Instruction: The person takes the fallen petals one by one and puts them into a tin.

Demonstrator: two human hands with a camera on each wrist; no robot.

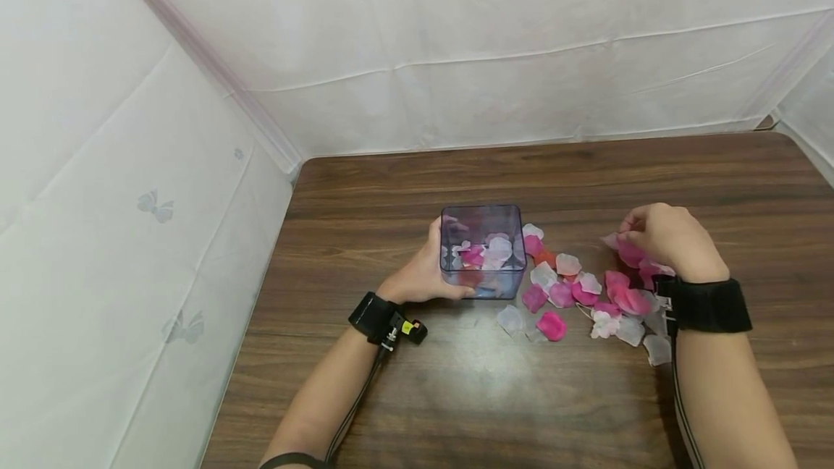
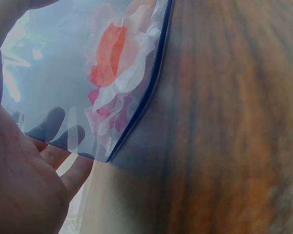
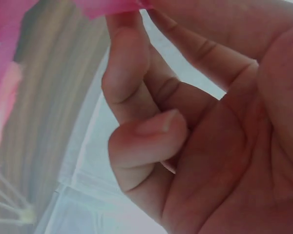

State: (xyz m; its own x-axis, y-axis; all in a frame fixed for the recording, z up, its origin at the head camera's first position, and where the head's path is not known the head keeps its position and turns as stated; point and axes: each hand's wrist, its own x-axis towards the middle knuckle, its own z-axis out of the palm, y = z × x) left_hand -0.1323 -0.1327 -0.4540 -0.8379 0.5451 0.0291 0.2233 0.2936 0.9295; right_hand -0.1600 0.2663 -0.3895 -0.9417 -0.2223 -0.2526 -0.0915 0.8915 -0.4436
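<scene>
My left hand (image 1: 422, 272) grips a clear, purple-tinted square box (image 1: 483, 272) by its left side, thumb along the near wall and fingers behind. Inside lie white, pink and red fabric petals (image 1: 496, 250), pressed near the bottom in the left wrist view, where an orange-red petal (image 2: 110, 56) shows through the wall. Over at the right, my right hand (image 1: 671, 237) pinches a pink petal (image 3: 107, 6) between thumb and fingertips, its other fingers curled. A pale petal (image 1: 609, 240) shows by those fingertips in the head view.
Loose pink, white and red petals (image 1: 562, 294) are spread on the brown wooden table (image 1: 417, 396) between the box and my right wrist. Thin pale stems (image 3: 12, 207) lie among them. White sheeting (image 1: 456, 114) hangs along the far and left table edges.
</scene>
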